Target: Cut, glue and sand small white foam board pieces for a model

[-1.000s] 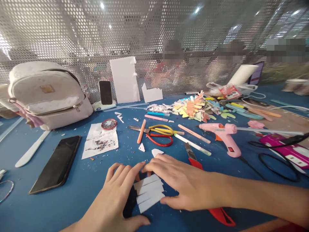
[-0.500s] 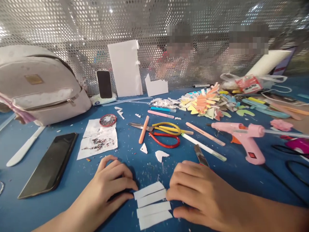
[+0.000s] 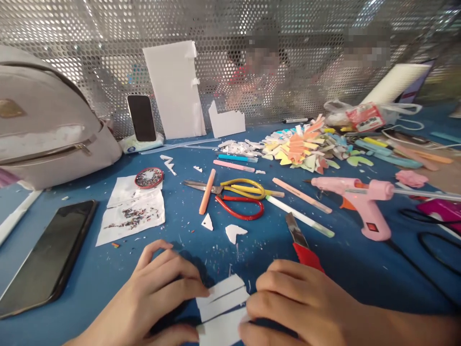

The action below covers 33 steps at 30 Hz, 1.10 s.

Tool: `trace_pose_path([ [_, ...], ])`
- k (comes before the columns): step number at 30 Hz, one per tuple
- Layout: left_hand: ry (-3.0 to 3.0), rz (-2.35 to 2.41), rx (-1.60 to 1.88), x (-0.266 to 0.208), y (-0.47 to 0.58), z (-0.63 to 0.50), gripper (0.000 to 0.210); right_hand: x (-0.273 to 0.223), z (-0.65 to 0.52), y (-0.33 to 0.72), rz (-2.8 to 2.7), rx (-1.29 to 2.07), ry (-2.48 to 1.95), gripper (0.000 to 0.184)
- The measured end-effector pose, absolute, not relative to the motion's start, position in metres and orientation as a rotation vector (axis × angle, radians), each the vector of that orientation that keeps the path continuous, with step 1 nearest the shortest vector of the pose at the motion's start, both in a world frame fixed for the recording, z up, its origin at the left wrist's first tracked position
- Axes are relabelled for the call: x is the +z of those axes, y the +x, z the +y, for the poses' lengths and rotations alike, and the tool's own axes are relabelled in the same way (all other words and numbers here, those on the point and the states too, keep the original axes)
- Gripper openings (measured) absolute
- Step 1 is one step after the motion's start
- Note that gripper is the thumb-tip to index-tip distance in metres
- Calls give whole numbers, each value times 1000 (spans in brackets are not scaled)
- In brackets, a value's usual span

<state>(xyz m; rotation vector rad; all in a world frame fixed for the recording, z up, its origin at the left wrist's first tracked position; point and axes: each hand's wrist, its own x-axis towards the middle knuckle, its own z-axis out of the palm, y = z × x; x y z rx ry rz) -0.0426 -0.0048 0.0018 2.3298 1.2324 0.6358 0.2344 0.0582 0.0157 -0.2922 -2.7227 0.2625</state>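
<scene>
Several white paper strips (image 3: pixel 221 315) lie side by side at the bottom middle, with narrow blue gaps between some of them. My left hand (image 3: pixel 162 293) is at their left ends, its index fingertip on an upper strip and its thumb lower down, apart from the finger. At the right ends, my right hand (image 3: pixel 291 302) has curled fingers and its thumb close together on the edge of a lower strip. Just beyond it lies a red-handled cutter (image 3: pixel 306 250), blade pointing away. White scraps (image 3: pixel 236 233) lie ahead of the strips.
Scissors (image 3: pixel 237 194), markers (image 3: pixel 302 194) and a pink glue gun (image 3: pixel 360 197) lie ahead. Cut paper pieces (image 3: pixel 298 146) are heaped behind. At left are a phone (image 3: pixel 50 254), a littered tissue (image 3: pixel 133 211) and a backpack (image 3: pixel 54 129). A perforated metal screen (image 3: pixel 223 57) stands behind.
The lower strips have come together, and the gap between them has closed. My right hand has moved back from the cutter, showing its red handle. The view has shifted slightly.
</scene>
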Motion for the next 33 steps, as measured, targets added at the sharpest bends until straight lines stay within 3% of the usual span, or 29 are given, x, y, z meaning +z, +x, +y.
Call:
trace_pose_path([
  [4, 2315, 1210, 587, 2, -44, -6, 43, 13, 65, 233, -2662, 361, -424, 20],
  [9, 2285, 1285, 621, 5, -42, -5, 33, 11, 78, 234, -2635, 614, -531, 19],
  [24, 2304, 1238, 577, 6, -39, -2, 27, 9, 82, 227, -2635, 634, -540, 9],
  [33, 2309, 1214, 591, 6, -40, -4, 26, 11, 73, 230, -2641, 493, -536, 34],
])
